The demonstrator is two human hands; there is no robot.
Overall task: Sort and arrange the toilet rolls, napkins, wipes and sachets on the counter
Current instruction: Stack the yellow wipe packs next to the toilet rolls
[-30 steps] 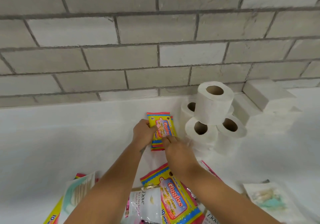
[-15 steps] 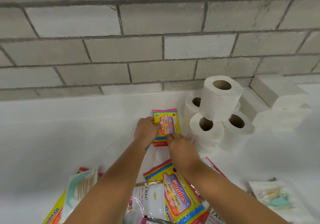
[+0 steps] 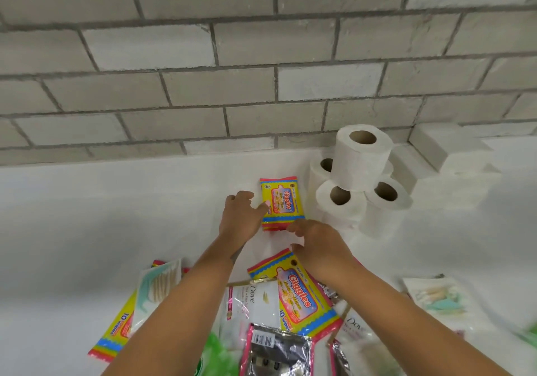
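Left hand [image 3: 242, 214] rests at the left edge of the stacked wipes packs [image 3: 282, 203], fingers loosely spread and a fingertip touching the wrapper; nothing is gripped. Right hand [image 3: 315, 243] hovers just below the stack's near edge, fingers relaxed and apart, holding nothing; whether it touches the pack cannot be told.

Stack lies flat on the white surface [image 3: 87, 216], directly ahead of both hands and just left of the toilet rolls [image 3: 360, 181]; folded napkins [image 3: 447, 155] sit beyond the rolls to the right, against the tiled wall [image 3: 232, 56].

Handling, as a judgement: packs are light, soft and slightly springy; film wrapper likely slick, so stacked packs may slide; hold is best taken across the two long edges, not the crimped ends.

Loose wipes pack [image 3: 296, 294] lies beneath the right wrist, atop sachets [image 3: 250, 303]; cotton-bud packet [image 3: 158, 284] lies below the left forearm; another packet [image 3: 438, 297] lies right of the right arm.

Legible writing: "Giggles" on both wipes packs; "10 wipes" on a yellow pack at lower left [image 3: 122, 326]; "Dove" on the sachets; smaller print is unreadable.
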